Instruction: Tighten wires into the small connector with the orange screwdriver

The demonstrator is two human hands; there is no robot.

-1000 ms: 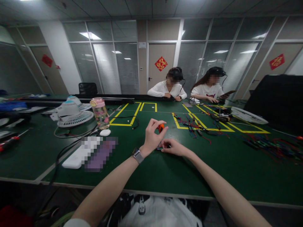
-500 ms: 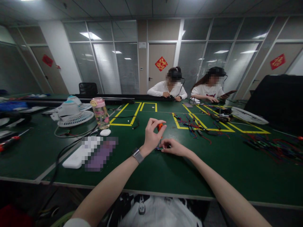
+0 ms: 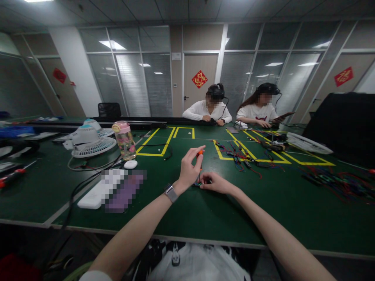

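My left hand (image 3: 189, 167) grips the orange handle of a screwdriver (image 3: 200, 153) between thumb and fingers. The screwdriver stands roughly upright, and its thin shaft runs down to a small circuit board (image 3: 198, 184) on the green table. My right hand (image 3: 215, 182) pinches the board's right side, with its fingers curled beside the shaft. Most of the board is hidden by the hands, and the exact spot where the tip meets it is too small to make out.
To the left are a pink-lidded bottle (image 3: 125, 142), a white fan (image 3: 93, 146), a white case (image 3: 130, 164) and a purple phone-like slab (image 3: 124, 194). Wired boards (image 3: 238, 152) lie ahead right, with a wire heap (image 3: 340, 183) farther right. Two people sit across the table (image 3: 181, 218).
The fingers of my left hand have shifted around the screwdriver handle, thumb and fingertips now lying closer along it. My right hand stays at the board.
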